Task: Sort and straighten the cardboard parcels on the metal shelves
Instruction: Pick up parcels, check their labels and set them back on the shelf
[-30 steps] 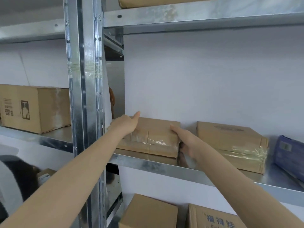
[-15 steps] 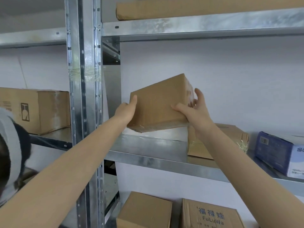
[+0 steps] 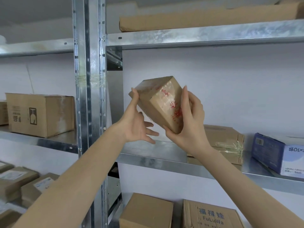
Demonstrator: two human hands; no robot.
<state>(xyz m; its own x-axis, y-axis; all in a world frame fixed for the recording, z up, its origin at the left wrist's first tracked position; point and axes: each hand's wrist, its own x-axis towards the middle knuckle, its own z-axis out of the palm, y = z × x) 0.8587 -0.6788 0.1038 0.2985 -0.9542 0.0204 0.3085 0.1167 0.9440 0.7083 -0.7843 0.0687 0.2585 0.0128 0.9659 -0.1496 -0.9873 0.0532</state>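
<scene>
light: soft, even, bright; shadows faint | focus: soft | edges: wide-angle bending

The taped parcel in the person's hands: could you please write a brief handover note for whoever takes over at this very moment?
The right hand grips the taped parcel at its lower right end, fingers curled round its side.
The left hand is open: one fingertip touches the parcel's upper left corner, the other fingers spread below it.
The parcel is tilted in the air above the middle shelf, red print towards the camera.
A second parcel and a blue box sit on that shelf to the right.
Done: parcel is off the shelf. Left: set it down square, then probably straighten the others.
</scene>
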